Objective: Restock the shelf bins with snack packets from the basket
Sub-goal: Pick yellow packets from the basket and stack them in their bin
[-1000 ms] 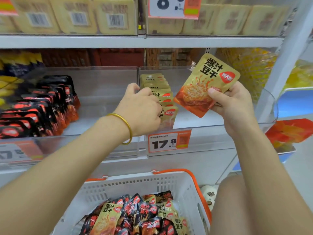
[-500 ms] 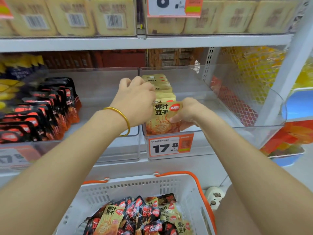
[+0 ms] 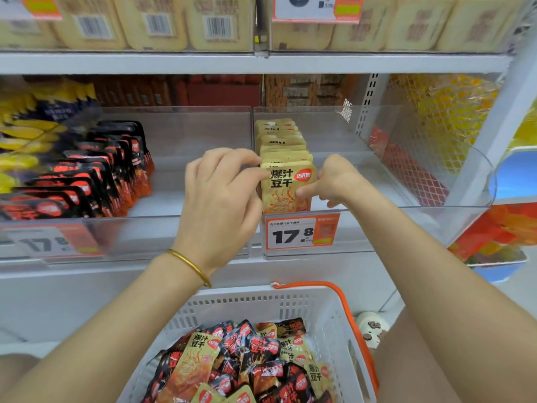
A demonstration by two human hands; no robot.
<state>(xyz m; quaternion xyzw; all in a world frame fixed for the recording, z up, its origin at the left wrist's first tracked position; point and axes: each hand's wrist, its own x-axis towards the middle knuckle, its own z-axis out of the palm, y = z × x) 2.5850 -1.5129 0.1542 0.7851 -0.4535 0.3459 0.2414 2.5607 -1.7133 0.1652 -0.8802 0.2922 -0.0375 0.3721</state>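
A yellow snack packet (image 3: 286, 196) stands upright at the front of a row of yellow packets (image 3: 279, 138) in the clear shelf bin (image 3: 412, 212). My right hand (image 3: 337, 181) pinches that front packet's right edge, thumb on its face. My left hand (image 3: 223, 199) has curled fingertips gripping the row's top left corner. Below, a white basket (image 3: 261, 299) holds several yellow and black packets (image 3: 247, 359).
The clear bin on the left (image 3: 180, 228) holds a row of black packets (image 3: 101, 170) with bare floor beside them. A 17.8 price tag (image 3: 300, 232) hangs on the right bin's front. The basket has an orange handle (image 3: 348, 309). A shelf of pale packs runs overhead.
My right hand brought the yellow packet down from mid-air into the front of the row in the bin. My left hand stayed at the row's left side.
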